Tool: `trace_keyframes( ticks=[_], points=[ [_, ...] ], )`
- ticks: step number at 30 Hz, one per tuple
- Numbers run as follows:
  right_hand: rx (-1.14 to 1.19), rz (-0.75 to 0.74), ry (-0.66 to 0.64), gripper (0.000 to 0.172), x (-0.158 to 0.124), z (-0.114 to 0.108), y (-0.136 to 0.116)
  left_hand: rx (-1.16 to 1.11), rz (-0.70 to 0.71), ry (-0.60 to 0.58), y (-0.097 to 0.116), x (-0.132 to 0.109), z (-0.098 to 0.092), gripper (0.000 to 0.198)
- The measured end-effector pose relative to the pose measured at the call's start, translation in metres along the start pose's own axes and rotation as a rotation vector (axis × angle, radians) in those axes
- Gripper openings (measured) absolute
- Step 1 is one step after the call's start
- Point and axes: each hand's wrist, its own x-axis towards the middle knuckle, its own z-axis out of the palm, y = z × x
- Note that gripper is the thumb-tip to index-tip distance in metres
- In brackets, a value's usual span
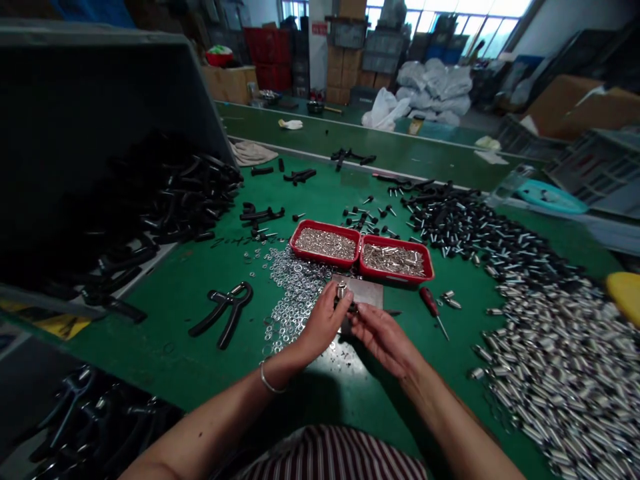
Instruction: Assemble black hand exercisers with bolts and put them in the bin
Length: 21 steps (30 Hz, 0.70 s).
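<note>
My left hand (325,317) is closed, thumb and fingers pinching a small silver metal cylinder (341,289) that stands upright. Just below the cylinder is a dark part (353,308), partly covered by my fingers. The fingertips of my right hand (381,335) are closed on that dark part from the right. Both hands hover in front of a metal plate (370,291) on the green table. To the left, loose silver nuts and washers (290,310) are spread out. A black hand-grip exerciser (225,310) lies farther left.
Two red trays (360,250) of small metal parts stand behind my hands. A red-handled screwdriver (434,310) lies right of them. Silver cylinders (575,373) and black-headed screws (480,227) are heaped at right. A grey bin (195,87) of black handles (185,193) opens at left.
</note>
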Motion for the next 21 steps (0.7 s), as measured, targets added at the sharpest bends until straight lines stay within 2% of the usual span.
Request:
trace_keyframes(
  ticks=[3, 5, 7, 10, 13, 16, 18, 20, 21],
  points=[
    [-0.027, -0.008, -0.014, 0.027, 0.0, -0.002, 0.005, 0.009, -0.046, 0.017, 0.0, -0.002, 0.003, 0.022],
    [-0.138, -0.111, 0.013, 0.027, -0.002, -0.003, 0.007, 0.0, -0.077, 0.04, 0.004, -0.004, 0.003, 0.021],
    [-0.359, -0.309, 0.078, 0.024, -0.005, -0.005, 0.006, -0.046, -0.101, 0.035, 0.01, -0.004, 0.003, 0.021],
    [-0.821, -0.69, 0.119, 0.015, -0.006, -0.009, 0.004, -0.16, -0.132, -0.054, 0.018, -0.002, -0.001, 0.024],
    [-1.179, -0.902, 0.074, 0.024, -0.003, -0.013, 0.006, -0.246, -0.164, -0.107, 0.018, 0.0, -0.006, 0.026],
    [-1.41, -0.91, 0.036, 0.036, -0.005, -0.017, 0.005, -0.333, -0.221, -0.113, 0.01, 0.001, -0.007, 0.028],
    [-1.507, -0.837, -0.092, 0.039, -0.011, -0.026, -0.005, -0.415, -0.284, -0.146, 0.004, 0.001, -0.004, 0.031],
    [-1.531, -0.748, -0.165, 0.039, -0.016, -0.047, -0.027, -0.498, -0.347, -0.168, 0.0, 0.003, -0.002, 0.034],
    [-1.519, -0.716, -0.119, 0.037, -0.016, -0.062, -0.042, -0.53, -0.37, -0.161, -0.002, 0.005, -0.001, 0.036]
  ],
)
